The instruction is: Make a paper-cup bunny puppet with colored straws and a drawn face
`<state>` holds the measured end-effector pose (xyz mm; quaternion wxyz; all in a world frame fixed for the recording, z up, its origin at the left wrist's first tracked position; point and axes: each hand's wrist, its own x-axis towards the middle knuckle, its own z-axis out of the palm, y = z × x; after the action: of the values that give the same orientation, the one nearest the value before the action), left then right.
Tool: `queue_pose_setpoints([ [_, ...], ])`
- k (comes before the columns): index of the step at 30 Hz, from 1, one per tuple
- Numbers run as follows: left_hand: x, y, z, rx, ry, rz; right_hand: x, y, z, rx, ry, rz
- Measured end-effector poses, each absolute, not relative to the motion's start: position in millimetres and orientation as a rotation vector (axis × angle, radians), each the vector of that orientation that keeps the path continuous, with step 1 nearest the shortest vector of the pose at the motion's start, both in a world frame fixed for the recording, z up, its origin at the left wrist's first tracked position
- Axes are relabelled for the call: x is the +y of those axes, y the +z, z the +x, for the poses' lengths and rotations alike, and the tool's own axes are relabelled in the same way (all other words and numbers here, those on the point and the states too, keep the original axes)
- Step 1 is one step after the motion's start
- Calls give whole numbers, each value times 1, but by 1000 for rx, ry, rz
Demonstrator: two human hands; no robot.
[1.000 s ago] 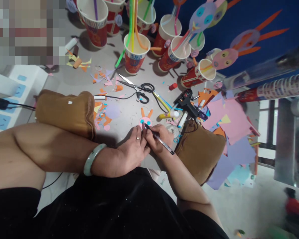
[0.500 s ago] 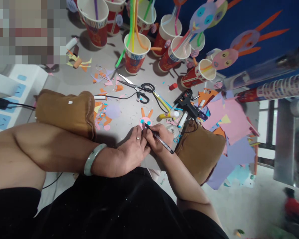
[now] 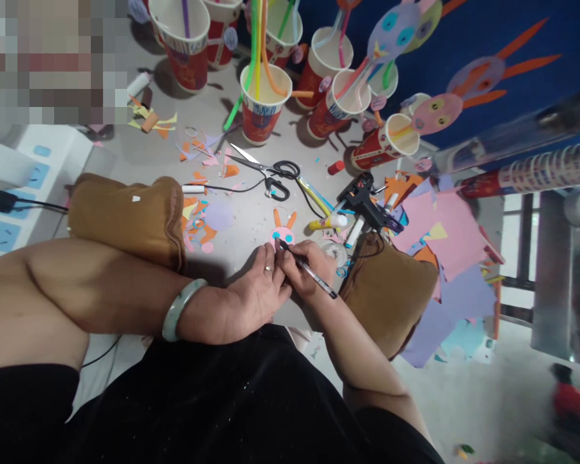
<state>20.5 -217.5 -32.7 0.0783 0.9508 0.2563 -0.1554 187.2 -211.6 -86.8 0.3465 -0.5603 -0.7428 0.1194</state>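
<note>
A small pink paper rabbit face (image 3: 282, 233) with orange ears and blue eyes lies on the table in front of me. My right hand (image 3: 309, 267) is closed around a black-capped clear pen (image 3: 316, 278), its tip at the lower part of the face. Flat beside it, my left hand (image 3: 254, 293) has its fingers stretched out, fingertips at the face's lower edge. Just beyond the face are black-handled scissors (image 3: 270, 173), lying with their blades apart. A yellow marker (image 3: 327, 223) rests right of the face.
Red paper cups (image 3: 261, 122) with coloured straws stand along the back. A black glue gun (image 3: 365, 200) lies to the right, near pink paper sheets (image 3: 457, 232). Brown cushions (image 3: 125, 216) flank my arms. Paper scraps (image 3: 200, 222) and a power strip (image 3: 24, 193) are at the left.
</note>
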Motion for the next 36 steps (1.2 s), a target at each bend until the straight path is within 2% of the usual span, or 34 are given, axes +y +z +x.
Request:
queue_pose_setpoints([
  [27,-221,-41,19,825,-388,2845,-213,-87,187,-1876,359,-1492],
  [36,-219,-42,19,787,-411,2850,-214,-72,187,-1839,261,-1525],
])
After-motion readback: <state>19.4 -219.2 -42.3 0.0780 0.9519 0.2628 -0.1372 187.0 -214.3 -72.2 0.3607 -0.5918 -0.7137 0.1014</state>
